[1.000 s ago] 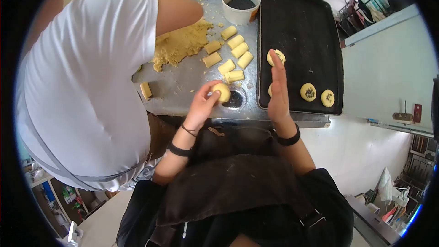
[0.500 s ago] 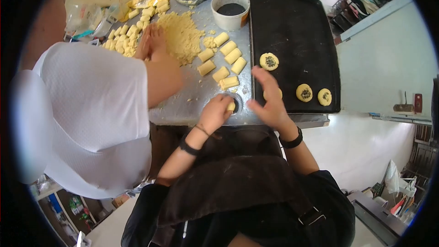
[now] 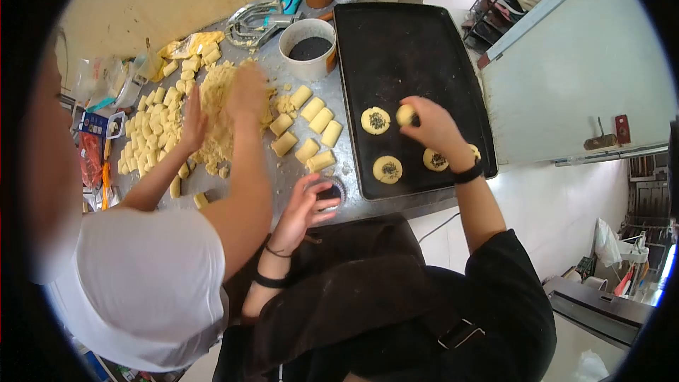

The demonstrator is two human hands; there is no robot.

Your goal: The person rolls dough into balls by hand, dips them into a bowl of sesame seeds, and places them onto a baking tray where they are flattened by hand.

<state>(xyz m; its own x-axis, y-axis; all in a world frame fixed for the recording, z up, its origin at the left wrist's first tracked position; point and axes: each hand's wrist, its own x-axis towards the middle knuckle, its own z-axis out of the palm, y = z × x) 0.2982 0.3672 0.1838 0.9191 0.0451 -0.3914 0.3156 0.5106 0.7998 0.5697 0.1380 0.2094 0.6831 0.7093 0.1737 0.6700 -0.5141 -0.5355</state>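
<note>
My right hand [image 3: 437, 129] is over the black baking tray, closed on a round cookie of pale dough [image 3: 405, 114] at its fingertips. Below and beside it on the tray lie flattened dough cookies [image 3: 387, 169] with dark seeds pressed into their centres; my wrist partly covers one. At the table's front edge, my left hand [image 3: 303, 211] has its fingers apart and holds nothing. Those fingers reach beside and partly over a small round fluted tin [image 3: 342, 191] that looks dark inside. Cut dough cylinders [image 3: 309, 150] lie just beyond it.
The black baking tray [image 3: 396, 35] spans the right side. A white tub of dark seeds [image 3: 306, 53] stands behind the dough. To the left, a co-worker's hands [image 3: 247, 92] work at crumbly dough [image 3: 216, 120], near many cut pieces [image 3: 152, 124]. A metal beater [image 3: 254, 21] lies at the back.
My right hand has moved up and right over the tray and now holds a dough cookie. My left hand, earlier closed on dough at the tin, has opened. The view has shifted.
</note>
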